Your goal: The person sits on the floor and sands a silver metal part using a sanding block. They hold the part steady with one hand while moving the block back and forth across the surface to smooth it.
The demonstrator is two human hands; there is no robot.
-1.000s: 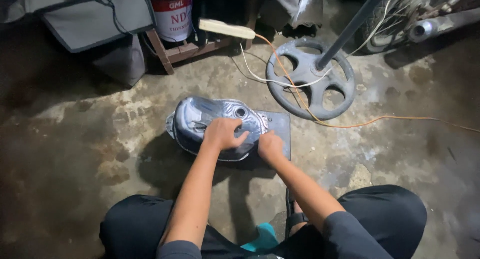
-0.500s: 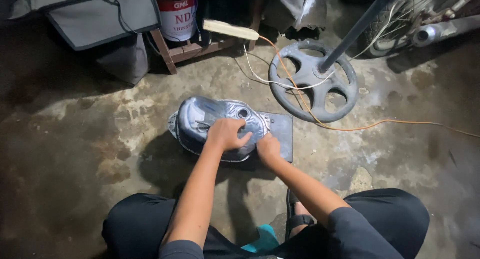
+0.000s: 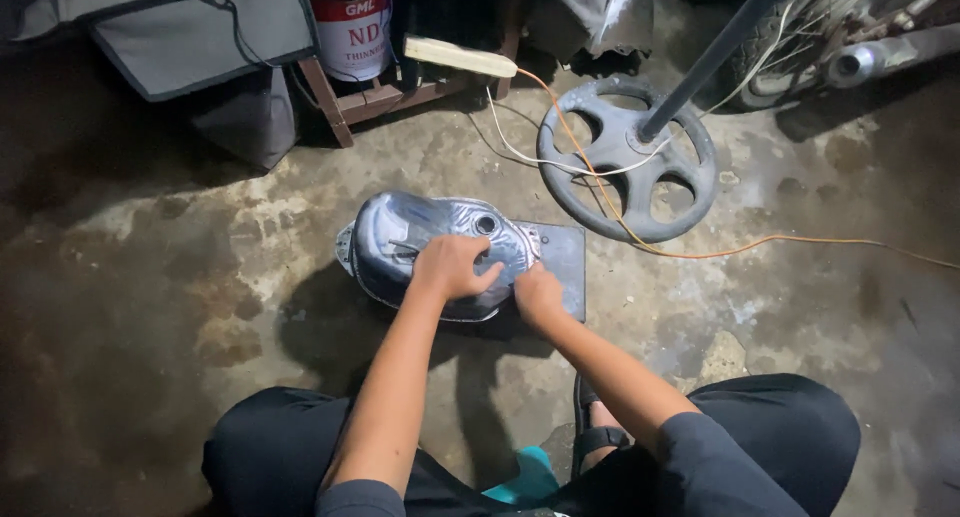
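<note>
Stained concrete floor (image 3: 180, 277); hands on metal tank (image 3: 400, 237).

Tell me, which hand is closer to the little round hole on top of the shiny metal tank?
Left. The left hand lies flat on the shiny silver metal tank, just below the round filler hole; the right hand rests farther down at its right edge.

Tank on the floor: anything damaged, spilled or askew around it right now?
No spill or damage shows. The metal tank lies half on a dark flat slab, its left end overhanging the stained concrete floor. An orange cable and a white cable trail loose over the fan base.
</note>
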